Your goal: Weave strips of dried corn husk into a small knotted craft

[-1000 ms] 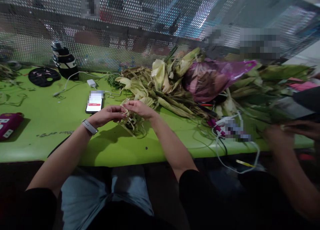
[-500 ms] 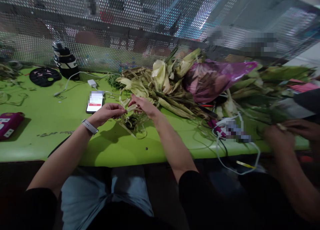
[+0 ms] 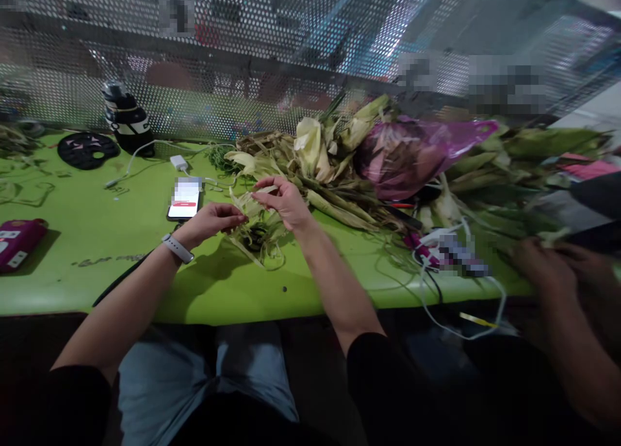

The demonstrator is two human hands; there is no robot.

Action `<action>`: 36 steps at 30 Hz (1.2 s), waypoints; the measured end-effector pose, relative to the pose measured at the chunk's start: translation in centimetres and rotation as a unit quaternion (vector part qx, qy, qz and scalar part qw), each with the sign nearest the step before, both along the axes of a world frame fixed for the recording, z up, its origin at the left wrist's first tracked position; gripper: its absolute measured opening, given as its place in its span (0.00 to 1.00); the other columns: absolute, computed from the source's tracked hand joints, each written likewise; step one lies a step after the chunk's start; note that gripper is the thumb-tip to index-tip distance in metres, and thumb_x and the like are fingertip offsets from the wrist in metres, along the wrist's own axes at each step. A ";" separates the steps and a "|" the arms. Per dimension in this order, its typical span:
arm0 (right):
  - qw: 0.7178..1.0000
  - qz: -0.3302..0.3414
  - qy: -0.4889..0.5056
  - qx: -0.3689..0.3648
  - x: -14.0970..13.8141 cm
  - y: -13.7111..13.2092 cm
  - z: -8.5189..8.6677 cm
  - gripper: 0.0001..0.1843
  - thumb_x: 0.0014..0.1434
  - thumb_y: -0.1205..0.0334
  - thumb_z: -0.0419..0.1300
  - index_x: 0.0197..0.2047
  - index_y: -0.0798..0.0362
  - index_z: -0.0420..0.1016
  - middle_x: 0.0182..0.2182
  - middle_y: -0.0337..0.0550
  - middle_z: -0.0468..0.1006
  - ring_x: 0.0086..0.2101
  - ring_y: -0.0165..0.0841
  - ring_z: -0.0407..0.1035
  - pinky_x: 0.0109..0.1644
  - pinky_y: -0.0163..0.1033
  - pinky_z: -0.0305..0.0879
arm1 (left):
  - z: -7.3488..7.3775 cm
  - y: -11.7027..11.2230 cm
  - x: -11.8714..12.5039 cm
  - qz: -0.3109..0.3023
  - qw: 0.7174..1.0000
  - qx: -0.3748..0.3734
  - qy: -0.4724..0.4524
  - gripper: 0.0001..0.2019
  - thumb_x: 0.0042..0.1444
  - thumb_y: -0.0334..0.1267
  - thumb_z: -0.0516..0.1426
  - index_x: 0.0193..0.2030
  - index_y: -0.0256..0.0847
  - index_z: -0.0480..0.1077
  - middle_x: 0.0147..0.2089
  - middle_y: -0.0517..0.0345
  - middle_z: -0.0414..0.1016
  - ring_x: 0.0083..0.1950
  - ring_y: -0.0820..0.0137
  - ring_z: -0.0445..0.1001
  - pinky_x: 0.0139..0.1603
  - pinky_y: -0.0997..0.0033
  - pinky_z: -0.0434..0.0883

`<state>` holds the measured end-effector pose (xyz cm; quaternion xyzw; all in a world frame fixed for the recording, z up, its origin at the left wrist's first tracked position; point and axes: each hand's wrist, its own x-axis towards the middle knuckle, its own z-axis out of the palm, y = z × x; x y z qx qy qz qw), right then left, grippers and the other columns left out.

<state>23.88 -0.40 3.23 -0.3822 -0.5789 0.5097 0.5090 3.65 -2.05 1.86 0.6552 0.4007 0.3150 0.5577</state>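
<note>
My left hand [image 3: 213, 218], with a pale watch band at the wrist, pinches the lower end of a pale green husk strip [image 3: 247, 203] over the green table [image 3: 97, 239]. My right hand [image 3: 285, 201] pinches the upper part of the same strip, fingers curled, a little higher and to the right. Beneath both hands lies a small heap of torn husk strips [image 3: 259, 239]. Just behind them a big pile of corn husks [image 3: 301, 158] stretches across the table.
A phone [image 3: 184, 199] with a lit screen lies left of my hands, with a white charger and cable behind it. A pink plastic bag [image 3: 412, 151] sits on the husks. Another person's hands [image 3: 553, 265] work at the right. A dark bottle [image 3: 127, 119] stands by the perforated metal screen.
My hands have drawn apart: the right hand rose and shifted right, pulling the husk strip out from the left hand's pinch. The other person's hands moved slightly lower.
</note>
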 end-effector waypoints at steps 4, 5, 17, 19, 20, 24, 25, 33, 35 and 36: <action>0.990 -0.061 -0.054 0.117 -0.9 -1.2 0.1 0.16 0.47 0.57 0.67 0.38 0.52 0.72 0.28 0.34 0.70 0.24 0.22 0.60 0.27 0.30 0.57 | -0.1 -0.1 0.1 0.042 0.999 -0.008 -0.012 0.14 0.46 0.44 0.66 0.35 0.36 0.78 0.29 0.56 0.76 0.29 0.76 0.68 0.32 0.74 0.65; 0.987 -0.066 -0.060 0.135 -1.1 -1.3 0.0 0.15 0.48 0.57 0.67 0.39 0.52 0.72 0.29 0.35 0.71 0.25 0.23 0.60 0.27 0.30 0.58 | -0.2 0.0 0.1 0.042 0.999 -0.007 -0.015 0.14 0.46 0.44 0.66 0.35 0.36 0.78 0.30 0.55 0.77 0.29 0.76 0.68 0.32 0.74 0.65; 0.963 -0.002 -0.110 0.245 -1.3 -1.8 0.0 0.09 0.55 0.54 0.64 0.36 0.49 0.77 0.43 0.43 0.74 0.39 0.29 0.69 0.38 0.36 0.69 | 0.0 -0.2 0.2 0.045 0.998 -0.011 -0.032 0.13 0.45 0.44 0.67 0.35 0.36 0.78 0.30 0.55 0.77 0.28 0.76 0.68 0.31 0.74 0.64; 0.966 0.053 -0.120 0.224 -1.3 -2.0 0.0 0.10 0.58 0.54 0.62 0.40 0.50 0.76 0.39 0.42 0.76 0.32 0.27 0.70 0.35 0.36 0.69 | 0.0 -0.3 0.3 0.052 0.997 -0.023 -0.043 0.13 0.45 0.43 0.67 0.34 0.36 0.78 0.30 0.55 0.77 0.29 0.76 0.68 0.32 0.73 0.65; 0.966 0.074 -0.125 0.214 -1.2 -2.0 0.0 0.11 0.59 0.54 0.60 0.42 0.50 0.75 0.36 0.40 0.77 0.28 0.26 0.69 0.33 0.35 0.69 | 0.0 -0.3 0.3 0.056 0.997 -0.029 -0.048 0.13 0.44 0.44 0.67 0.34 0.36 0.79 0.29 0.56 0.77 0.28 0.76 0.68 0.32 0.73 0.65; 0.942 0.046 -0.197 0.268 -0.9 -1.5 -0.3 0.13 0.63 0.55 0.56 0.45 0.51 0.76 0.34 0.41 0.76 0.28 0.27 0.68 0.34 0.36 0.69 | -0.3 -0.1 0.3 0.087 0.992 -0.057 -0.068 0.13 0.42 0.43 0.68 0.32 0.37 0.79 0.29 0.57 0.76 0.27 0.77 0.67 0.32 0.74 0.65; 0.925 0.026 -0.230 0.302 -0.8 -1.3 -0.4 0.13 0.63 0.55 0.56 0.46 0.51 0.77 0.34 0.42 0.76 0.31 0.28 0.69 0.36 0.37 0.69 | -0.4 0.0 0.3 0.091 0.991 -0.066 -0.076 0.13 0.41 0.43 0.69 0.32 0.37 0.79 0.30 0.57 0.77 0.27 0.78 0.67 0.32 0.74 0.65; 0.834 -0.037 -0.379 0.400 -0.5 -1.2 -0.6 0.14 0.65 0.61 0.53 0.51 0.51 0.74 0.40 0.45 0.78 0.37 0.31 0.71 0.43 0.37 0.68 | -0.1 -0.1 -0.1 0.066 0.982 -0.126 -0.128 0.15 0.39 0.37 0.70 0.36 0.39 0.78 0.35 0.56 0.79 0.35 0.75 0.74 0.44 0.69 0.71; 0.816 -0.041 -0.402 0.413 -0.4 -1.4 -0.6 0.12 0.65 0.61 0.54 0.46 0.52 0.77 0.37 0.44 0.78 0.36 0.31 0.71 0.41 0.36 0.67 | -0.1 -0.1 -0.1 0.059 0.980 -0.132 -0.135 0.15 0.38 0.35 0.70 0.36 0.38 0.78 0.35 0.57 0.79 0.35 0.74 0.75 0.45 0.68 0.72; 0.807 -0.038 -0.412 0.420 -0.3 -1.4 -0.5 0.12 0.64 0.61 0.54 0.44 0.51 0.78 0.36 0.44 0.78 0.36 0.31 0.71 0.41 0.36 0.66 | 0.0 -0.1 -0.1 0.055 0.980 -0.134 -0.138 0.15 0.38 0.35 0.70 0.36 0.38 0.78 0.34 0.57 0.79 0.35 0.74 0.75 0.45 0.68 0.72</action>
